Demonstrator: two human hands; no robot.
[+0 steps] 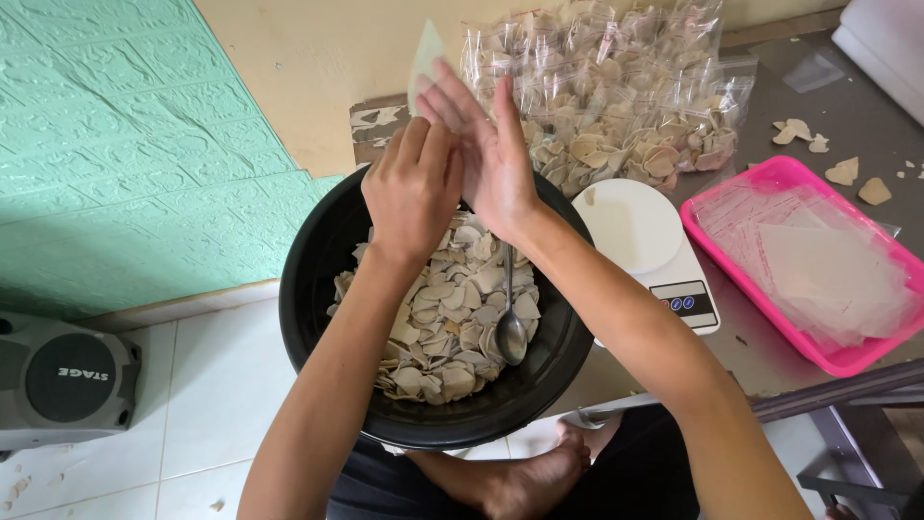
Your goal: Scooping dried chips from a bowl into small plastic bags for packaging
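Currently both hands work a small clear plastic bag [426,53] above the black tub [318,250] of pale crackers [445,327]. Left hand [412,188]: fingers curled together on the bag's lower edge. Right hand [486,154]: fingers flat and extended against the bag, not gripping.

Risk: the bag is thin, so it could slip or stay stuck shut. The metal spoon [511,327] lies loose on the crackers and could sink among them. The tub sits beside the white scale [640,236] at the worktop [866,106] edge; a knock could tip it.
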